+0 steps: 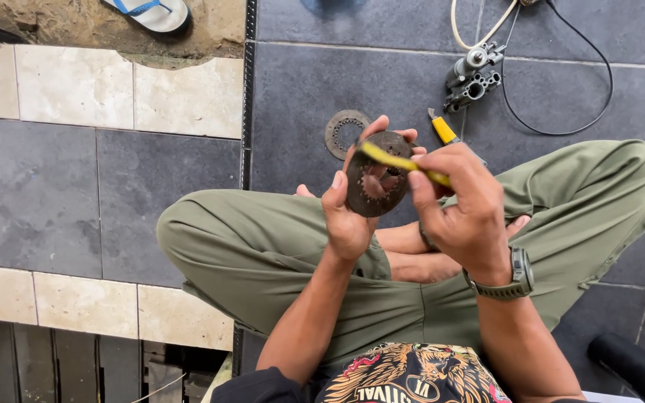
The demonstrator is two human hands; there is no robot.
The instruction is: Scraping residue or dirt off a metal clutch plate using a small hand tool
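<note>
**Scraping the toothed disc held over my lap**

My left hand (346, 216) grips a round, rusty-brown metal disc (373, 186) by its rim, thumb on the near face and fingers closed behind it, holding it upright above my crossed legs. The disc is dark and grimy, with a ring of small teeth around its open centre. My right hand (460, 205) is shut on a yellow-handled tool (401, 163), whose shaft lies across the top of the disc, touching its face just beyond my left thumb.

I judge the step in hand to be cleaning or scraping the disc's face. The next stroke would call for a firm pinch from the left fingers so the disc does not turn, and a steady, flat angle on the tool.

Past my fingertips, on the dark tiled floor, lies a second, similar disc (346, 133). Further out to the right sits a grey metal carburettor-like part (473, 77) with a hose and a black cable, and another yellow-handled tool (442, 128) lies just beyond my right fingers.
</note>
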